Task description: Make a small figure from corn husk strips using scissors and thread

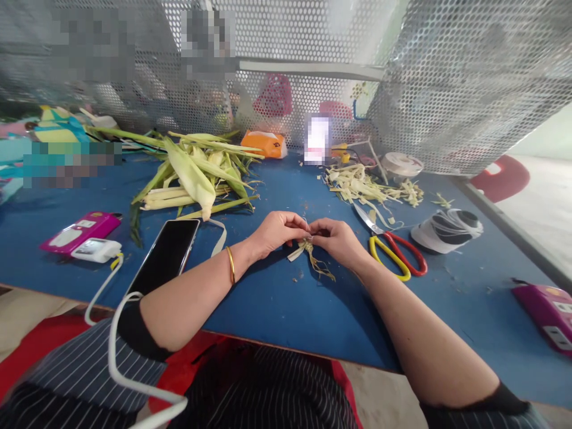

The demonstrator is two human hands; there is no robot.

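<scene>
Near the middle of the blue table, my left hand (276,231) and my right hand (336,239) meet fingertip to fingertip. Both are closed in a pinch on a small bundle of corn husk strips (307,245), whose frayed ends hang toward me. Its upper part is hidden by my fingers, and I cannot make out whether thread runs round it. Just right of my right hand lie scissors (388,257) with one yellow and one red handle, blades partly apart. Beyond them sits a cone of grey-white thread (445,232).
Corn husks (196,173) lie heaped at back left, with shredded husk scraps (357,183) at back right. A black-screened phone (166,256), a magenta box (80,231) and a white cable (114,351) are left. An orange packet (263,144) stands by the perforated metal screen (308,36).
</scene>
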